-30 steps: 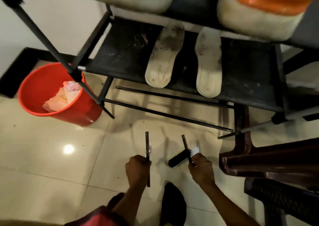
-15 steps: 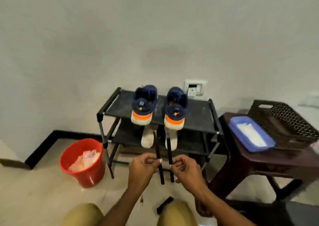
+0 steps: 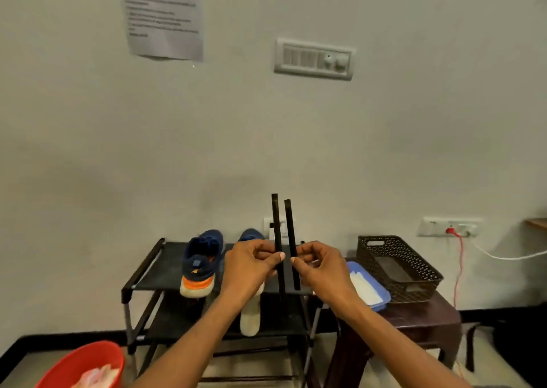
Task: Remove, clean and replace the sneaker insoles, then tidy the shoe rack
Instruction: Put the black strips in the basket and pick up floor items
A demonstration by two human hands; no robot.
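Sticks (image 3: 276, 224), thin and black, stand upright: left hand (image 3: 251, 267) pinches one, right hand (image 3: 321, 266) the other. Blue-and-orange sneaker (image 3: 201, 264) sits at nine o'clock.

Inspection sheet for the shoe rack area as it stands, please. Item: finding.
Surface: shoe rack, dark shelves, against wall.
Job's things: left sneaker and half-hidden right sneaker on top shelf; insole on lower shelf.
Clutter: red bucket holding crumpled material; blue tray and black basket on brown stool.
Hands: left hand pinches black strip; right hand pinches second strip, both upright.
Cables: red cable and white cable at wall socket.
Surroundings: paper notice, switch panel on wall.
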